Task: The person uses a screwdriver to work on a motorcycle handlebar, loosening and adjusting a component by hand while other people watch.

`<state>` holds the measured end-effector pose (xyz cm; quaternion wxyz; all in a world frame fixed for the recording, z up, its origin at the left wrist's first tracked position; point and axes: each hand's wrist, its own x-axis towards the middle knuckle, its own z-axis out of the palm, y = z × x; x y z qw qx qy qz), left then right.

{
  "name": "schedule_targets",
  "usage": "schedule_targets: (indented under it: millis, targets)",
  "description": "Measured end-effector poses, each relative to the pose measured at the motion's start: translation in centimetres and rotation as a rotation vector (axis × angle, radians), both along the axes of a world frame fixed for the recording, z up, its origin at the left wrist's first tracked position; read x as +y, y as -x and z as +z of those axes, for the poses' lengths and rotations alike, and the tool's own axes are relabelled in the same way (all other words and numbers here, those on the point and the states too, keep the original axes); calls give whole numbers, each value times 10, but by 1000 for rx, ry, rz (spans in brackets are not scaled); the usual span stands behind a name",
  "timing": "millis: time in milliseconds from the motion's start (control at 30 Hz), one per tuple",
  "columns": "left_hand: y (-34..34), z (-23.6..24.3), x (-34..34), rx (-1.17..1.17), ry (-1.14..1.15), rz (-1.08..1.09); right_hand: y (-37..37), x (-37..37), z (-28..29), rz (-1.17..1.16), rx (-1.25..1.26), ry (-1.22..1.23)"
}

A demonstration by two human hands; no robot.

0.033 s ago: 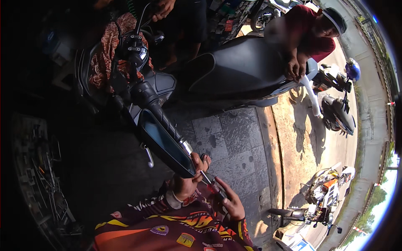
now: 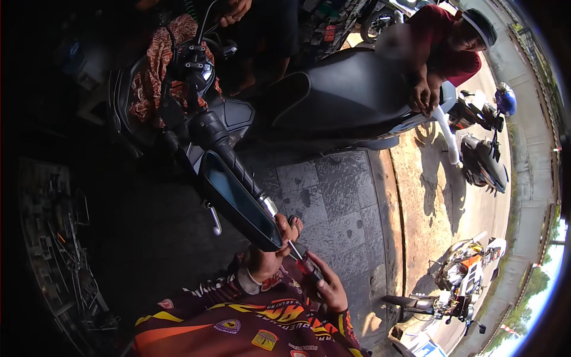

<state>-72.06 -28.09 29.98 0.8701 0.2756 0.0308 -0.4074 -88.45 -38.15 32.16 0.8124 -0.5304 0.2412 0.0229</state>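
My right hand is closed round the red and dark handle of a screwdriver. Its metal shaft points up and left to the fingers of my left hand. That hand is closed at the near end of a long dark rear-view mirror, which partly covers it. What its fingers pinch, just beyond the silver end of the handlebar grip, I cannot make out. The mirror and grip belong to a motor scooter with a black seat.
A patterned orange cloth lies over the scooter's front. A brake lever sticks out beside the mirror. At the seat's rear leans a person in dark red; another person's hand is at the far handlebar. Tools lie at left; a parked motorcycle stands right.
The whole view has shifted very slightly. Both hands, the screwdriver and the mirror keep the same places relative to one another.
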Motion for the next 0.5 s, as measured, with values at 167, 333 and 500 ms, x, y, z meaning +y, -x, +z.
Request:
schedule_targets:
  millis: [167,333,500]
  targets:
    - [-6,-6,-3,-75,33,-21,5,7,-6,-21,107,-123]
    - [-11,-10,4,-187,96,-91,-16,-13,13,158,138,261]
    - [3,-7,9,-64,63,-28,-25,-15,35,303,116,834]
